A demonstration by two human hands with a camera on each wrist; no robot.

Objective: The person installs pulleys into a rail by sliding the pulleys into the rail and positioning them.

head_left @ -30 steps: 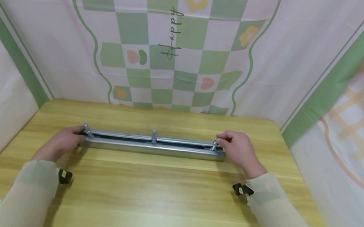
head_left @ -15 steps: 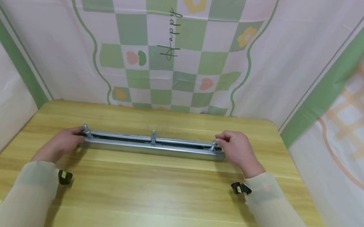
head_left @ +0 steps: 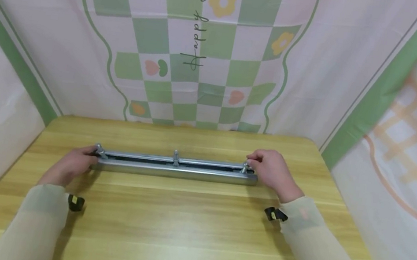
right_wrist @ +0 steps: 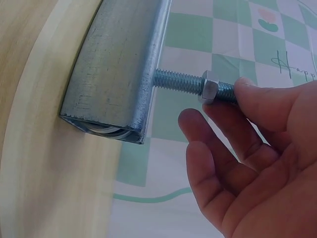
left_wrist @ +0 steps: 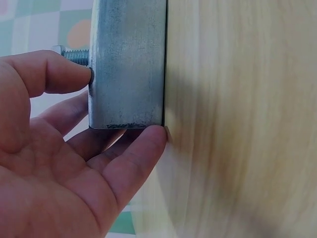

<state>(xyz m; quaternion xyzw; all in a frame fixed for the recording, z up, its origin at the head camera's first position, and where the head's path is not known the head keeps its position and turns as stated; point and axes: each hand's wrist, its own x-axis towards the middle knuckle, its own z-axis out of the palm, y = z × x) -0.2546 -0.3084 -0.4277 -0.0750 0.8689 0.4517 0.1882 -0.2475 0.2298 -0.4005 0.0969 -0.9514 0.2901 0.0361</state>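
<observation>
A long metal channel (head_left: 178, 173) lies across the table, its slot facing up. Three threaded bolts rise from the slot: a left bolt (head_left: 100, 150), a middle bolt (head_left: 176, 158) and a right bolt (head_left: 244, 167). My left hand (head_left: 75, 162) grips the channel's left end; in the left wrist view its thumb (left_wrist: 64, 73) presses on the rim and other fingers lie against the end. With thumb and fingers, my right hand (head_left: 271, 170) pinches the tip of the right bolt. A hex nut (right_wrist: 209, 90) sits partway up that bolt, close to the fingertips.
The wooden table (head_left: 178, 228) carries the channel near its far edge. Behind it hangs a patterned curtain (head_left: 217, 69), with more cloth at the left and right sides. A small black wrist device (head_left: 276, 214) is on the right sleeve, another on the left.
Both hands stay in place on the channel and the right bolt. Only a slight shift of the whole head view is visible.
</observation>
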